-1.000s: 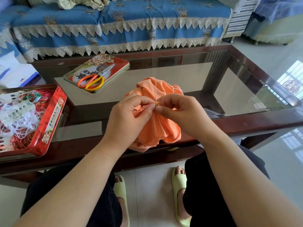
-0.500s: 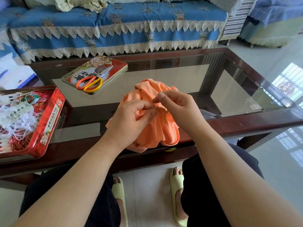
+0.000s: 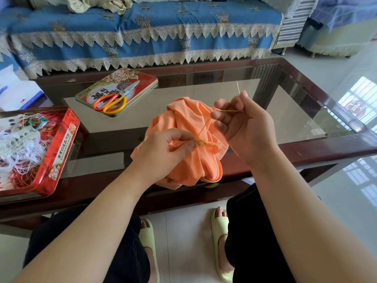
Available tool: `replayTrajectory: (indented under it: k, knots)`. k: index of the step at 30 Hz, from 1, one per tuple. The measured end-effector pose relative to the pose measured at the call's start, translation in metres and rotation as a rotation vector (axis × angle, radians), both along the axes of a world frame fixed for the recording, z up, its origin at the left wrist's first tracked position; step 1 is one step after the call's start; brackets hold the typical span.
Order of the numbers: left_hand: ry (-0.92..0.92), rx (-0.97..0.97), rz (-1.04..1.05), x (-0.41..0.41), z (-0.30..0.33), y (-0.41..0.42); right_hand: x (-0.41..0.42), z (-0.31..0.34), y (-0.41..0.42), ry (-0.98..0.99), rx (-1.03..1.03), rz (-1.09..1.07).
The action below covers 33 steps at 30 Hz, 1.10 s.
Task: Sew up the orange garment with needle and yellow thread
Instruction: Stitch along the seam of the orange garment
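Note:
The bunched orange garment [image 3: 187, 127] lies on the near edge of the glass table, hanging a little over it. My left hand [image 3: 163, 152] pinches a fold of the cloth beside a row of yellow stitches [image 3: 206, 142]. My right hand [image 3: 242, 123] is raised to the right of the garment and pinches the needle [image 3: 237, 87], whose tip points up and away. Yellow thread [image 3: 204, 127] runs taut from the stitches up over my right fingers.
Orange and yellow scissors [image 3: 114, 100] lie on a tin lid [image 3: 146, 78] at the table's back left. A red tin [image 3: 65, 139] full of tangled threads stands at the left edge. A blue-covered sofa [image 3: 142, 33] is behind the glass table [image 3: 306, 111].
My right hand has pulled the needle out of the cloth and moved up and to the right, drawing the thread taut. My left hand has kept its pinch on the fold.

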<state>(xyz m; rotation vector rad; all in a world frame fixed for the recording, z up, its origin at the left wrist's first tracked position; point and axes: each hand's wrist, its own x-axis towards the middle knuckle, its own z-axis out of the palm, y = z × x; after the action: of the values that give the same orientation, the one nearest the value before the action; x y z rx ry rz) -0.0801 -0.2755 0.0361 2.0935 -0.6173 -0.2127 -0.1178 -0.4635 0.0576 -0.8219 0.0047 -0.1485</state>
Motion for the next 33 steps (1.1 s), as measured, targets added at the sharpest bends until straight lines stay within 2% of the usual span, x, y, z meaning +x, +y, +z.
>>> replayTrajectory:
  k: [3, 11, 16, 23, 28, 33]
  knots:
    - [0.073, 0.022, -0.012, -0.002, 0.001, -0.002, 0.0, 0.001, 0.0, -0.032, 0.069, 0.055]
    - [0.067, 0.099, -0.069, -0.003, -0.002, -0.007, -0.001, 0.004, -0.003, -0.103, 0.192, 0.096]
    - [-0.004, 0.172, -0.116, -0.004, -0.003, -0.005, -0.003, 0.006, -0.011, -0.122, 0.24, -0.017]
    - [0.05, 0.17, -0.119, -0.003, 0.0, -0.003, 0.0, 0.001, -0.021, -0.105, 0.271, -0.26]
    - [0.006, 0.224, -0.119, -0.006, 0.001, -0.004, 0.004, -0.002, -0.017, -0.139, 0.141, -0.234]
    - [0.001, 0.242, -0.08, -0.006, 0.003, -0.011, 0.008, -0.005, 0.029, -0.106, -0.204, 0.138]
